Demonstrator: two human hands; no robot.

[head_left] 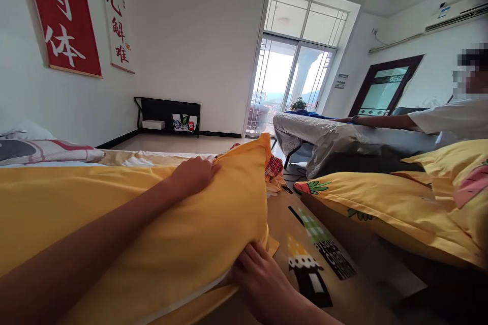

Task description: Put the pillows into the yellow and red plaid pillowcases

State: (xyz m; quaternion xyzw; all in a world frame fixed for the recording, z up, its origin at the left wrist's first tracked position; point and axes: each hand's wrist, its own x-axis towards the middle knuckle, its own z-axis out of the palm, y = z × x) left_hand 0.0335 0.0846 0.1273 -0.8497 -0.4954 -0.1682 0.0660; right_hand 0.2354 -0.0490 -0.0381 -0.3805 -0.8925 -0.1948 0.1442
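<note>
A plain yellow pillowcase [160, 228] spreads across the foreground, puffed up, with one corner standing up at the right. A white strip shows inside the opening along its near edge. My left hand [196, 175] reaches over the top, its fingers curled on the cloth near the far edge. Lower down, my right hand [259, 274] is closed on the pillowcase's edge beside the opening, its fingertips partly hidden in the cloth. Beneath lies a brown cloth [305, 243] printed with houses and letters.
Yellow pillows with fruit prints [366, 198] lie to the right. Behind them a person in a white sleeve [430, 119] rests an arm on a plastic-covered table [328, 131]. Checked red cloth [273, 166] sits past the pillowcase corner. A black shelf [168, 111] stands by the wall.
</note>
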